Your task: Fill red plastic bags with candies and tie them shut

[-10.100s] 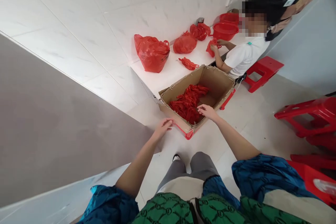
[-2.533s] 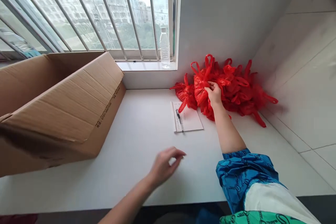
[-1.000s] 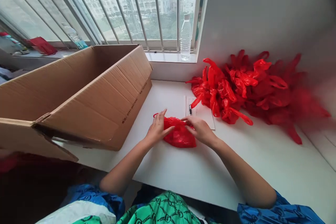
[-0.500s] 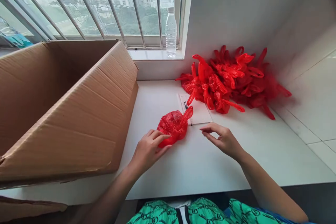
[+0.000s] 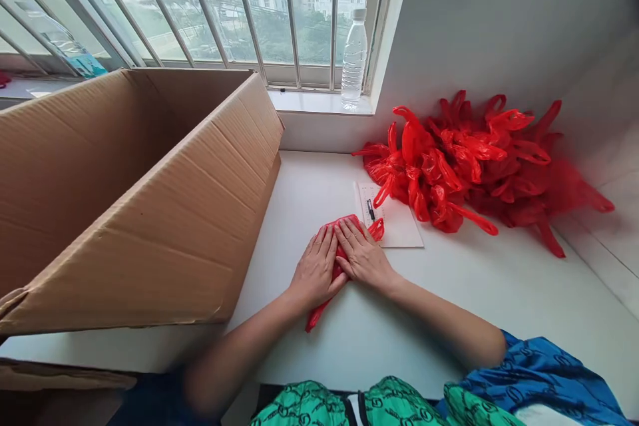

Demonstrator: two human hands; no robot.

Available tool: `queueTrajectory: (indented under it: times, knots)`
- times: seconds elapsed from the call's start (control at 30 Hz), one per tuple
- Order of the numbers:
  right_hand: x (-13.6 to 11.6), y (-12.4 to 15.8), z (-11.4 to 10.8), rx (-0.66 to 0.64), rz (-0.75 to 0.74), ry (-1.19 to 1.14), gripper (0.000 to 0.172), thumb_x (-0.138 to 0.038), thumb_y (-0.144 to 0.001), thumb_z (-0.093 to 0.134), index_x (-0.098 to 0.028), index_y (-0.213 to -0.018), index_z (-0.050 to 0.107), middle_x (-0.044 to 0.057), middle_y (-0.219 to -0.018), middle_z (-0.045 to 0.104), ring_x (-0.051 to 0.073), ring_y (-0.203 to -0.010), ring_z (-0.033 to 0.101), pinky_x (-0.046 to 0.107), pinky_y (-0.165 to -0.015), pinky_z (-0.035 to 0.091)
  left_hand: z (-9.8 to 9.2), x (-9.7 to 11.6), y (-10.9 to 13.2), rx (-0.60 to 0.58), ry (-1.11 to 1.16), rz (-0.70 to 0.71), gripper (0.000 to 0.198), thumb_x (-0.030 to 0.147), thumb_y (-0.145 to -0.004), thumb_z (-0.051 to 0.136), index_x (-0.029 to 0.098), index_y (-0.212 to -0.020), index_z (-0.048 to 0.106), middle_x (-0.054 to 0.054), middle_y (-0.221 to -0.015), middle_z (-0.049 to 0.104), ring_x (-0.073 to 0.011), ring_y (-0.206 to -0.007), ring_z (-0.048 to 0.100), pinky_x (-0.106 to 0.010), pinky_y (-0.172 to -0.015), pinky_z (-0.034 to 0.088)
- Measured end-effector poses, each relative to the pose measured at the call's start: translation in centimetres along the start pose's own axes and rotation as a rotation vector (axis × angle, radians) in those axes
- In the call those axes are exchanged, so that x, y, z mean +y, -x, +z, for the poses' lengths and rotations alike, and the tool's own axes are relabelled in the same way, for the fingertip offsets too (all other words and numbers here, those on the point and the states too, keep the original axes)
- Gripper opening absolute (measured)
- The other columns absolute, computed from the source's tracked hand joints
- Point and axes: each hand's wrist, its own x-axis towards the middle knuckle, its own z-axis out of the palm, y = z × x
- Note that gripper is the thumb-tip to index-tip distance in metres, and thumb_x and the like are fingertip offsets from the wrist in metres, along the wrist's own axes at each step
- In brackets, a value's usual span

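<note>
Both of my hands lie flat on a red plastic bag (image 5: pixel 341 267) on the white table, pressing it down. My left hand (image 5: pixel 315 267) covers its left side, fingers stretched out. From the right, my right hand (image 5: pixel 363 254) rests on it, fingers stretched out and the fingertips of both hands nearly meeting. One end of the bag sticks out toward me below the hands, and a handle loop shows beyond my right hand. Most of the bag is hidden under my palms.
A large open cardboard box (image 5: pixel 200 213) stands on the left. Red knotted plastic bags (image 5: pixel 459 160) are heaped at the right by the wall. A notepad (image 5: pixel 399 229) with a black pen (image 5: pixel 370 210) lies behind my hands. A water bottle (image 5: pixel 354 60) stands on the sill of the barred window.
My right hand has come left onto the bag, and my left hand has moved over it. The bag now lies flattened under both palms, turned, with one end pointing toward me. The view has shifted left.
</note>
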Motion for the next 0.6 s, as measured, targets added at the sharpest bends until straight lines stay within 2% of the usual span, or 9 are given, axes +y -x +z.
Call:
queueTrajectory:
  times: [0.17, 0.23, 0.33, 0.4, 0.5, 0.57, 0.6]
  knots:
    - [-0.1, -0.1, 0.1, -0.002, 0.023, -0.062, 0.067, -0.038, -0.097, 0.047, -0.002, -0.151, 0.03, 0.021, -0.158, 0.026, 0.032, -0.149, 0.02, 0.052, -0.121, 0.022, 0.0, -0.2, 0.0, -0.011, -0.008, 0.0, 0.082, 0.046, -0.09, 0.051, 0.007, -0.155, 0.02, -0.018, -0.161, 0.018, -0.0315, -0.15, 0.013, -0.049, -0.121, 0.021]
    - [0.4, -0.2, -1.0, -0.03, 0.011, -0.122, 0.068, -0.041, -0.097, 0.048, -0.003, -0.15, 0.032, 0.021, -0.157, 0.03, 0.032, -0.148, 0.023, 0.051, -0.12, 0.025, -0.4, -0.4, -0.1, -0.029, 0.013, -0.003, 0.081, 0.049, -0.091, 0.05, 0.008, -0.155, 0.02, -0.018, -0.161, 0.018, -0.0318, -0.15, 0.014, -0.049, -0.121, 0.021]
    - [2.1, 0.6, -3.9, -0.03, -0.035, -0.249, 0.063, -0.042, -0.099, 0.045, -0.009, -0.151, 0.032, 0.017, -0.154, 0.038, 0.027, -0.146, 0.031, 0.05, -0.119, 0.028, -2.5, -0.2, 0.1, -0.079, 0.072, -0.013, 0.077, 0.055, -0.094, 0.046, 0.014, -0.154, 0.022, -0.017, -0.159, 0.025, -0.0317, -0.148, 0.022, -0.051, -0.118, 0.026]
    - [3.5, 1.6, -6.0, 0.063, -0.005, -0.3, 0.053, -0.035, -0.1, 0.043, -0.017, -0.149, 0.037, 0.013, -0.149, 0.047, 0.026, -0.14, 0.041, 0.054, -0.119, 0.024, -4.4, 0.8, 0.2, -0.043, 0.088, -0.056, 0.072, 0.056, -0.095, 0.045, 0.019, -0.153, 0.026, -0.015, -0.155, 0.035, -0.0306, -0.143, 0.033, -0.051, -0.114, 0.031]
    - [4.5, 3.0, -8.0, 0.19, 0.084, -0.403, 0.035, -0.025, -0.098, 0.045, -0.023, -0.131, 0.057, 0.009, -0.123, 0.068, 0.023, -0.116, 0.062, 0.053, -0.114, 0.033, -5.8, 3.4, -0.2, 0.033, 0.038, -0.09, 0.069, 0.058, -0.089, 0.055, 0.023, -0.146, 0.039, -0.013, -0.14, 0.052, -0.0309, -0.125, 0.051, -0.048, -0.102, 0.043]
    - [4.2, 3.4, -8.6, 0.212, 0.078, -0.488, 0.027, -0.021, -0.097, 0.047, -0.024, -0.118, 0.064, 0.006, -0.108, 0.073, 0.021, -0.1, 0.068, 0.051, -0.11, 0.038, -5.4, 5.1, -0.7, -0.043, -0.039, -0.085, 0.06, 0.055, -0.083, 0.064, 0.021, -0.131, 0.054, -0.014, -0.122, 0.063, -0.0317, -0.108, 0.06, -0.044, -0.087, 0.05]
    - [3.8, 3.5, -8.8, 0.215, 0.045, -0.518, 0.025, -0.02, -0.097, 0.048, -0.024, -0.114, 0.065, 0.005, -0.103, 0.075, 0.02, -0.093, 0.07, 0.051, -0.109, 0.038, -5.2, 5.7, -0.8, -0.111, -0.079, -0.088, 0.047, 0.048, -0.083, 0.067, 0.02, -0.12, 0.06, -0.013, -0.111, 0.067, -0.0309, -0.098, 0.063, -0.041, -0.078, 0.052]
